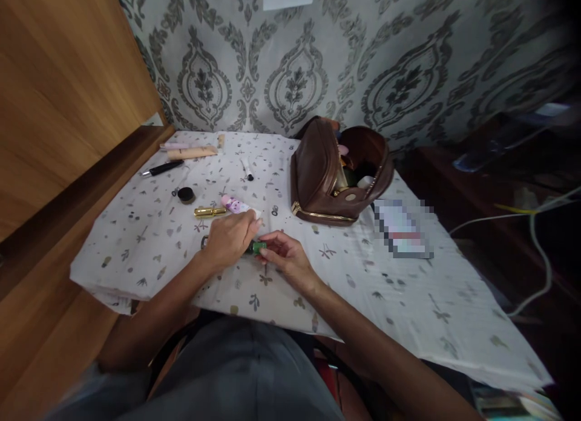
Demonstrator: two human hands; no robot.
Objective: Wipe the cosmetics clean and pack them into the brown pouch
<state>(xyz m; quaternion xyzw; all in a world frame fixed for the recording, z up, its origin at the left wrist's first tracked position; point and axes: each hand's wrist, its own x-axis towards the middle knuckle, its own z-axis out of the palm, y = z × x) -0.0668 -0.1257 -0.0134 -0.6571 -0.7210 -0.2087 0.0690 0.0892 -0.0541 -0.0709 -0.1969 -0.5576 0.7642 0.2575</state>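
Note:
My left hand is closed palm-down over a small dark bottle, most of it hidden under my fingers. The green end of this bottle shows between my hands. My right hand pinches that green end with thumb and fingers. Just beyond my left hand lie a pink and purple patterned tube and a shiny gold lipstick tube. A round black-lidded pot sits farther left.
An unzipped brown leather bag with several items inside stands at the back right. Beside it lies a blurred-out phone-like object. A black pen-like item, a beige tube and a small white tube lie on the patterned tablecloth.

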